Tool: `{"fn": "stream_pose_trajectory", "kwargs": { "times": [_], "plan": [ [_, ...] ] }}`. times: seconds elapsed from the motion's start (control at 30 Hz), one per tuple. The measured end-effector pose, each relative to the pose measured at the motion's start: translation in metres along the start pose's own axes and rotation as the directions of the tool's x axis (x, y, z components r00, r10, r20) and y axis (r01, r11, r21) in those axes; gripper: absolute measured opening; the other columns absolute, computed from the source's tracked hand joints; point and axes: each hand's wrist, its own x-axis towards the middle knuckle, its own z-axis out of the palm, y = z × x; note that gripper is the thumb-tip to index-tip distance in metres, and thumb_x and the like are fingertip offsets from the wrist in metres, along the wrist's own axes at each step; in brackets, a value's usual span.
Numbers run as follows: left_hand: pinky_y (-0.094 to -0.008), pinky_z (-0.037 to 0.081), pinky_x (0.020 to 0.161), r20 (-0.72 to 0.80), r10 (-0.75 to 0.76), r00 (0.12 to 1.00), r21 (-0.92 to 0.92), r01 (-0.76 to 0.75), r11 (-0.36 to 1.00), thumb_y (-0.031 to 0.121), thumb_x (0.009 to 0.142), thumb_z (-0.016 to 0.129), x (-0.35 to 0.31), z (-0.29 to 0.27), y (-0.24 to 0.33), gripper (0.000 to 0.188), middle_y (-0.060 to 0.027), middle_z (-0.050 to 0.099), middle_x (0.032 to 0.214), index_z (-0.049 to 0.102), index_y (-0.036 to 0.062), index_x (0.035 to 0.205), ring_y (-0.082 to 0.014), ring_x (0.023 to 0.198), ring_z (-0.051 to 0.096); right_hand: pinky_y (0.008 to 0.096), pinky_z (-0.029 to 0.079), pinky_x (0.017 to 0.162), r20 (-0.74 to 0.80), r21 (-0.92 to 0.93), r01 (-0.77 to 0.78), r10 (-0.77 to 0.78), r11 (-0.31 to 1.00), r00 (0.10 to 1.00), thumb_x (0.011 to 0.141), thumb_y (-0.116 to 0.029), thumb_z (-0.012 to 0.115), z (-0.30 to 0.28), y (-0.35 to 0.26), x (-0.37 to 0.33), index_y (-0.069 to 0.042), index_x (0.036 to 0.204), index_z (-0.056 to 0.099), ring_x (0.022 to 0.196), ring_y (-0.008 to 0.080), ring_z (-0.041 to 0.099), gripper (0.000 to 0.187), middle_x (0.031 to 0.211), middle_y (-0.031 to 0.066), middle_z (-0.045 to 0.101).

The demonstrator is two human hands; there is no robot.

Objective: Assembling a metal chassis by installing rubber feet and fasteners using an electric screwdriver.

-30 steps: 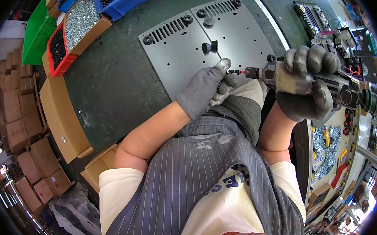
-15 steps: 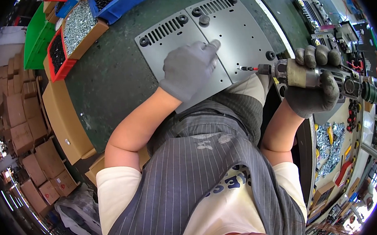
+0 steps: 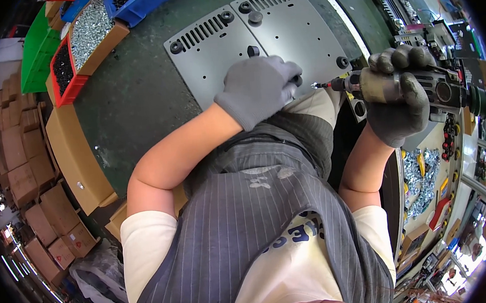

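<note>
Driver [image 3: 378, 86] gripped in the right hand [image 3: 399, 111], its bit [image 3: 325, 84] pointed at the left hand [image 3: 256, 88].
The driver's axis is held crosswise, its body right of the right panel [image 3: 303, 41] and its bit near that panel's near edge. A dark foot [image 3: 298, 81] at the right panel's near left part is apparently pinched by the nearer left hand's bent fingers, though the grip is partly hidden. A loose foot [image 3: 253, 50] is seen just left of the right panel, on the left panel [image 3: 208, 62]. Since half a second ago, the left hand has been shifted toward the right panel's near edge, and the loose foot has been uncovered.
</note>
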Motion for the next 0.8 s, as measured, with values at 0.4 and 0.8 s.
{"fn": "stream_pose_trajectory", "kwargs": {
  "times": [0.4,0.8],
  "plan": [
    [-0.0379,0.049,0.067,-0.021,-0.056,0.998,-0.151,0.052,0.987,0.029,0.077,0.061,-0.004,0.02,0.007,0.027,-0.0078,0.062,0.083,0.063,0.0142,0.1,-0.027,0.076,0.061,0.0376,0.048,0.071,0.126,-0.278,-0.157,0.198,0.948,0.972,0.07,-0.006,0.058,0.019,0.038,0.004,-0.003,0.104,0.05,0.076,0.0244,0.056,0.036,0.085,0.0113,0.052],
    [-0.0351,0.05,0.061,0.006,-0.208,0.978,-0.508,0.182,0.842,0.027,0.082,0.056,-0.002,0.006,-0.007,0.036,-0.0109,0.063,0.084,0.054,0.0079,0.112,-0.0212,0.073,0.062,0.0324,0.052,0.068,0.131,-0.347,-0.273,0.335,0.897,0.933,0.072,0.0,0.058,0.025,0.04,0.025,0.002,0.108,0.054,0.078,0.0215,0.061,0.036,0.089,0.0128,0.059]
  ]
}}
